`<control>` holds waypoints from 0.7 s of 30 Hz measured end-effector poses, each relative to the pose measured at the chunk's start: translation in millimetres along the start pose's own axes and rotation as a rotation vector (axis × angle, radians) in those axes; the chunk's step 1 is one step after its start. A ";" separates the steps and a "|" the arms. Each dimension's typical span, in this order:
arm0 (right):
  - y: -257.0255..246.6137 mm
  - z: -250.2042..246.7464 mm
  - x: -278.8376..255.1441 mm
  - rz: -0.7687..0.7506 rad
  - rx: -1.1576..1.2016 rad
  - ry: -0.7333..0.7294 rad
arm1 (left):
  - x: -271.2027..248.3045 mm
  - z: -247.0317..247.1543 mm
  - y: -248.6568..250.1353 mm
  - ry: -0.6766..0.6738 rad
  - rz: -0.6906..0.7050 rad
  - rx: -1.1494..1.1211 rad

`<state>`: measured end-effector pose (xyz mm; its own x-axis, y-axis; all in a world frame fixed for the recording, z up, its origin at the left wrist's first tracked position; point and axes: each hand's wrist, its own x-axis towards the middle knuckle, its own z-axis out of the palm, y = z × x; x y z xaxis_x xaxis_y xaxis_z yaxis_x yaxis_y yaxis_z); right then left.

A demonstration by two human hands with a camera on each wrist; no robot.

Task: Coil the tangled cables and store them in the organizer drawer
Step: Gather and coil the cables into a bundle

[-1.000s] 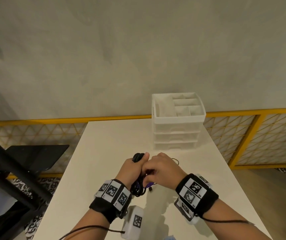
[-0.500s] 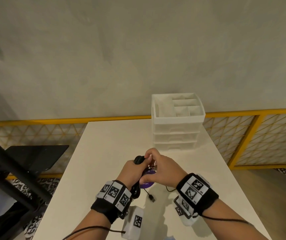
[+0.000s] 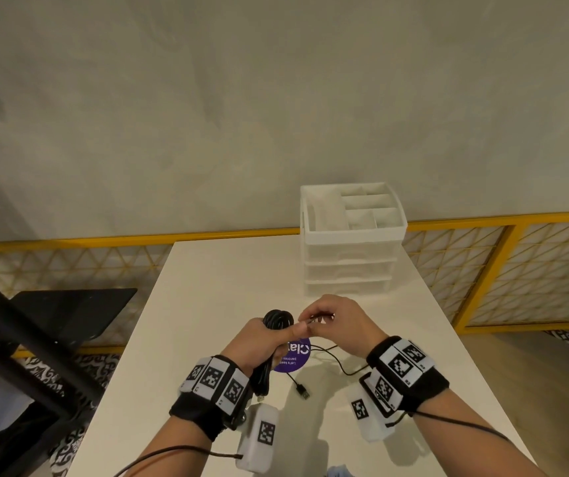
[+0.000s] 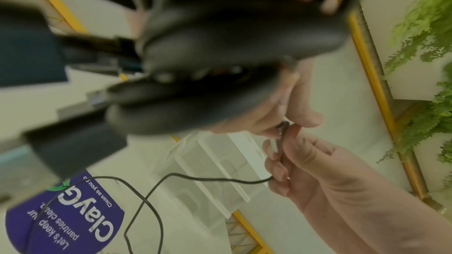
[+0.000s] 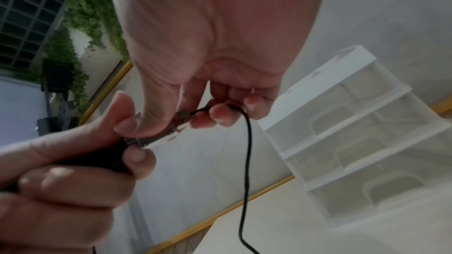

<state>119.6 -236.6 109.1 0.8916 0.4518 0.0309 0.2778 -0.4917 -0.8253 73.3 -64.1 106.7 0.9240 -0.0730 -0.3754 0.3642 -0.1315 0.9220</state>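
My left hand [image 3: 266, 340] grips a coiled bundle of thick black cable [image 3: 278, 319] upright above the white table [image 3: 214, 304]. The bundle shows up close and blurred in the left wrist view [image 4: 220, 55]. Just to its right, my right hand [image 3: 314, 321] pinches the end of a thin black cable [image 5: 247, 152] at a small metal connector [image 5: 181, 121]. That connector meets the bundle at my left thumb [image 5: 122, 119]. The thin cable [image 3: 340, 364] trails loose over the table to a USB plug [image 3: 304, 394]. The white organizer [image 3: 348, 242] stands behind, its three drawers closed.
A round purple sticker [image 3: 293, 354] lies on the table under my hands. The organizer's top tray [image 3: 355, 210] has several open compartments. A yellow lattice railing [image 3: 500, 270] runs behind and right of the table. A black stand [image 3: 52, 315] is at the left.
My right hand has drawn away to the right of the bundle, pulling out the thin cable. The purple sticker and the USB plug on the table have come into view.
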 end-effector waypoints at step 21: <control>-7.2 2.7 5.4 0.007 0.377 0.132 | -8.4 6.7 10.5 0.068 0.049 -0.157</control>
<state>121.4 -228.6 113.8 0.9380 0.3382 0.0764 0.1427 -0.1756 -0.9741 68.6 -71.5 118.8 0.9450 -0.0077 -0.3270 0.3271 0.0267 0.9446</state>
